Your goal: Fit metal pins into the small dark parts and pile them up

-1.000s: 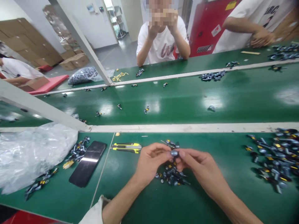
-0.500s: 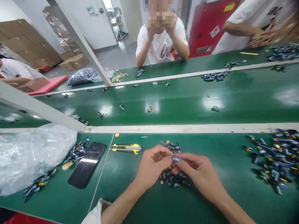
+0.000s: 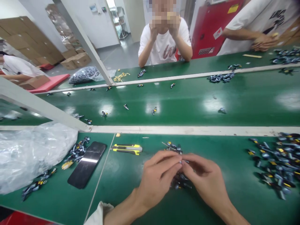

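My left hand (image 3: 160,175) and my right hand (image 3: 205,178) meet fingertip to fingertip above the green bench. Both are closed in a pinch around a small grey part (image 3: 184,161); only a thin sliver shows between the fingers, so its kind is unclear. Under and behind the hands lies a small pile of dark grey parts with yellow bits (image 3: 181,182), partly hidden by the fingers. More such parts (image 3: 172,146) peek out just beyond the fingertips. A yellow-and-black utility knife (image 3: 127,148) lies to the left of my left hand.
A larger heap of similar parts (image 3: 276,162) spreads at the right. On the left are a black phone (image 3: 87,165), a clear plastic bag (image 3: 35,153) and loose parts. Beyond a white rail (image 3: 164,129), scattered parts lie on a green belt (image 3: 187,103). A person (image 3: 165,43) sits opposite.
Both hands have shifted slightly right, still pinched together. My left fingers now reach further over the small part, which shows less than before.
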The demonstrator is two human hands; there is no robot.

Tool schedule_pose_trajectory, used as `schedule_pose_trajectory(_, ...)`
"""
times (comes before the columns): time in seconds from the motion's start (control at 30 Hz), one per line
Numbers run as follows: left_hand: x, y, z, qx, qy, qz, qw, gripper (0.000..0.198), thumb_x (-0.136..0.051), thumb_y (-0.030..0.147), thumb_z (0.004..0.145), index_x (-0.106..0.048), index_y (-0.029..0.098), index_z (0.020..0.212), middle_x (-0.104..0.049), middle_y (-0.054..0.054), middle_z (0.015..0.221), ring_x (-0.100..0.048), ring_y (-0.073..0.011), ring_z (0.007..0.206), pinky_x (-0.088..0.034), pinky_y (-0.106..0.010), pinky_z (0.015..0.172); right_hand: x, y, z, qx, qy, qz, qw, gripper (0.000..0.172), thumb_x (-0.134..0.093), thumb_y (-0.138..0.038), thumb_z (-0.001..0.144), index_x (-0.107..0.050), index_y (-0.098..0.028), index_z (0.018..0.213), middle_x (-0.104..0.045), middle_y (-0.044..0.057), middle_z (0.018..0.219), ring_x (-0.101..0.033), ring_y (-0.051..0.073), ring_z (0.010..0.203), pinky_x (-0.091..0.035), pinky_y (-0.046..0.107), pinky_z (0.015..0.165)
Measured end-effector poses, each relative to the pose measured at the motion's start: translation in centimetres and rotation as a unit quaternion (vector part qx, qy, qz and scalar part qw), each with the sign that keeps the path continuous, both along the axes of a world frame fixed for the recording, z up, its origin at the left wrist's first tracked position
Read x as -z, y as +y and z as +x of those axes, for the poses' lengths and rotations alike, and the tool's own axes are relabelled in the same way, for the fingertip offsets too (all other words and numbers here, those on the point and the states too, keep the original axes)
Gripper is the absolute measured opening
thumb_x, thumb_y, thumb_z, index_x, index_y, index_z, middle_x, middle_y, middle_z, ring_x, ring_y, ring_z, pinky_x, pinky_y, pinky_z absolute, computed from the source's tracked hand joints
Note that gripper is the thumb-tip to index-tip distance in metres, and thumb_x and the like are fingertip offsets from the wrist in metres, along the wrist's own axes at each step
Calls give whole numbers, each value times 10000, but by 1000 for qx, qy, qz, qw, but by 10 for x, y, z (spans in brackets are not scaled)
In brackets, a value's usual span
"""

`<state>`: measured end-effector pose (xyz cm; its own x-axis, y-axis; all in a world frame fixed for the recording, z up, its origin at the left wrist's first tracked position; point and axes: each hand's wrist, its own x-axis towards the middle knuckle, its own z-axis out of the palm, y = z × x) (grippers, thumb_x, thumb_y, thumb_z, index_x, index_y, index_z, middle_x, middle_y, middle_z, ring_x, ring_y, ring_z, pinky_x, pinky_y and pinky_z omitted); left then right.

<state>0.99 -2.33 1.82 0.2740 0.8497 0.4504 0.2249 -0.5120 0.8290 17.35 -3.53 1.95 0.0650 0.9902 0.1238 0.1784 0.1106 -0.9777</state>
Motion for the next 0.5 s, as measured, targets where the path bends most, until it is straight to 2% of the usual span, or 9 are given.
schedule_pose_trajectory(0.1, 1, 1, 1, -1, -7, -5, 1000, 282, -660, 46, 911, -765, 175, 1138, -727, -80, 1097, -726, -144, 950, -606, -227, 861, -1, 1, 0, 19, 12, -14, 1000, 164, -685, -177, 831, -834, -226, 877, -809, 4, 739, -747, 151, 616, -591, 160, 580)
schedule_pose_trajectory(0.27, -4, 1, 1, -25, -6, -72, 997, 278, -701, 59, 884, -768, 187, 1120, -754, -42, 973, -723, -129, 884, -596, -210, 842, 2, 0, 0, 23, 8, 31, 999, 197, -708, -148, 835, -841, -255, 934, -828, 19, 875, -764, 155, 715, -603, 170, 655)
schedule_pose_trajectory(0.4, -7, 1, 0, -39, 12, -62, 997, 255, -668, 72, 916, -795, 211, 1086, -748, -41, 989, -717, -115, 879, -589, -174, 789, 5, 0, 1, 22, -6, 41, 999, 194, -741, -170, 846, -852, -286, 955, -834, 27, 910, -767, 167, 765, -607, 193, 692)
schedule_pose_trajectory(0.5, -7, 1, 0, -49, 23, -37, 998, 253, -659, 51, 914, -796, 186, 1078, -762, -49, 1002, -728, -121, 904, -589, -178, 835, 5, 0, 2, 10, 5, 17, 1000, 172, -731, -217, 875, -855, -298, 963, -835, 35, 942, -773, 186, 822, -616, 220, 740)
